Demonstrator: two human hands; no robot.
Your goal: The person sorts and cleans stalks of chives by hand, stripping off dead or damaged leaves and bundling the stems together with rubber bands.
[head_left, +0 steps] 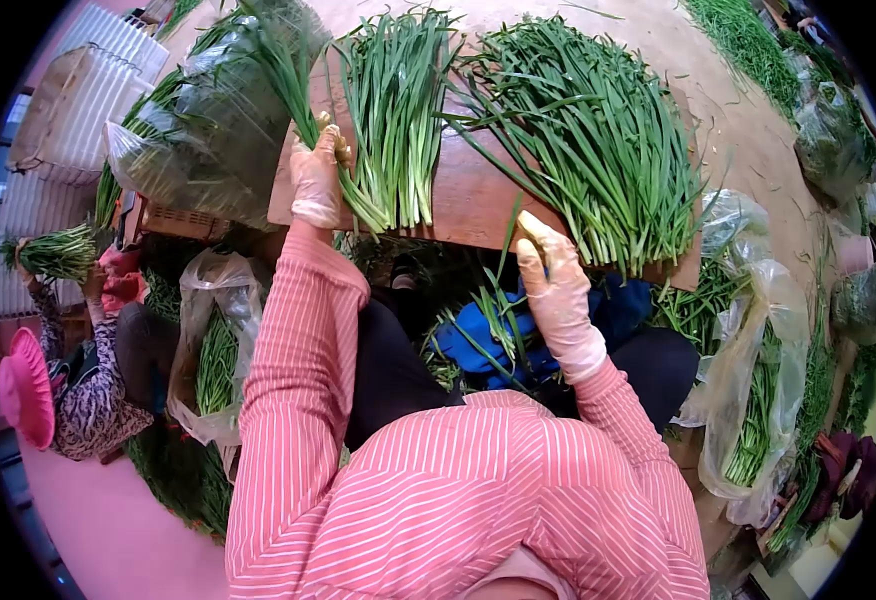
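Note:
My left hand (320,172), in a pale glove, is closed round a small bunch of long green stalks (303,115) at the board's left edge, their pale ends pointing down and right. A flat bundle of stalks (395,130) lies just right of it on the brown wooden board (468,190). The larger pile of stalks (598,140) covers the board's right side. My right hand (558,290), also gloved, is near the board's front edge, thumb and fingers close together. A thin green leaf rises beside its fingertips; whether the fingers pinch it is unclear.
Plastic bags of greens stand at the upper left (208,130), lower left (215,350) and right (758,390). Loose leaves hang over blue cloth (468,345) by my lap. At far left, a person in a pink hat (26,388) holds a bundle (58,252).

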